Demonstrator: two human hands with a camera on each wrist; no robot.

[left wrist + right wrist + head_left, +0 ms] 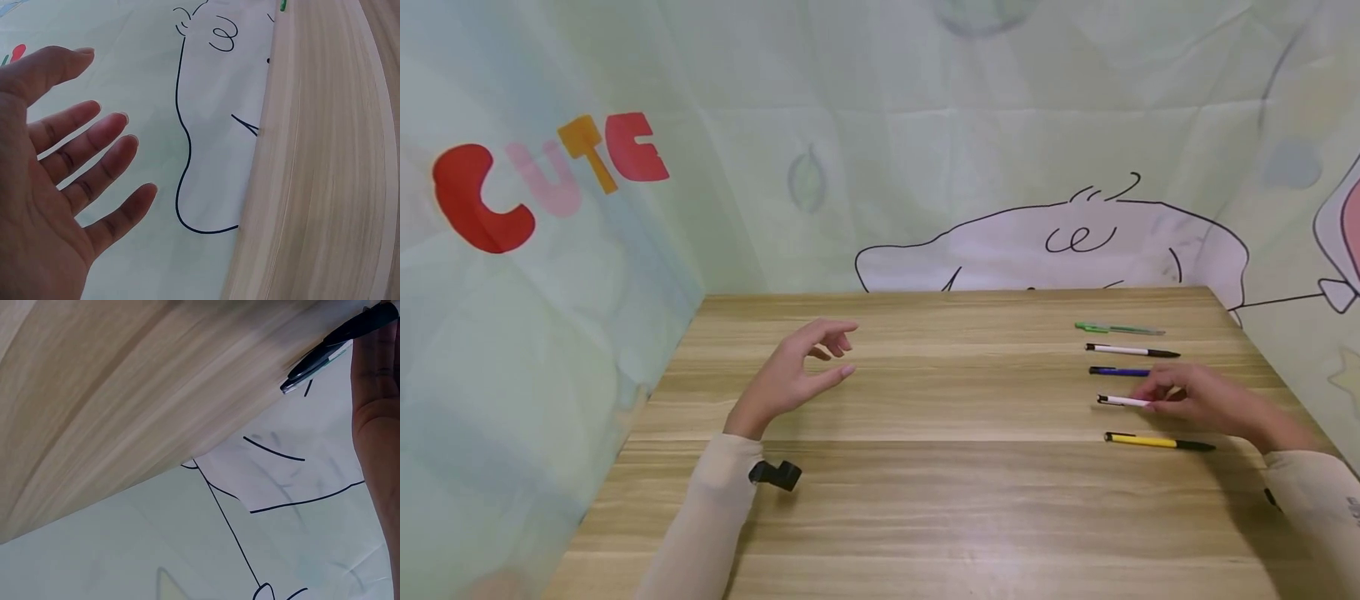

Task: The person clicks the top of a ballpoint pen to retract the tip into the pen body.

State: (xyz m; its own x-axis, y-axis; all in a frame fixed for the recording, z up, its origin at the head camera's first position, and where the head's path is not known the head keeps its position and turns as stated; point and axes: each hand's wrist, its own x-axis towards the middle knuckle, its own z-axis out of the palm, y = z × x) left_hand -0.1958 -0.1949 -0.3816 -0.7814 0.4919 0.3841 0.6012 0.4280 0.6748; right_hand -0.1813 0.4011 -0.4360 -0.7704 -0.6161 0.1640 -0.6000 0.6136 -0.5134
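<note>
At the right of the table, my right hand (1210, 402) pinches a white pen (1120, 401) between thumb and fingers. The pen's clip end points left; its other end is hidden by the hand. Just beyond lies a blue pen (1116, 372), partly covered by the fingers, and on the near side a yellow pen (1146, 441) with a black tip. In the right wrist view, black pen ends (359, 328) show beside the fingers. My left hand (797, 367) hovers over the table's left half, holding nothing, fingers spread and slightly bent in the left wrist view.
Farther back in the same column lie another white pen (1127, 351) with a black tip and a clear green-capped pen (1120, 328). The wooden table (925, 500) meets a printed cloth backdrop (850, 167) at its back and sides.
</note>
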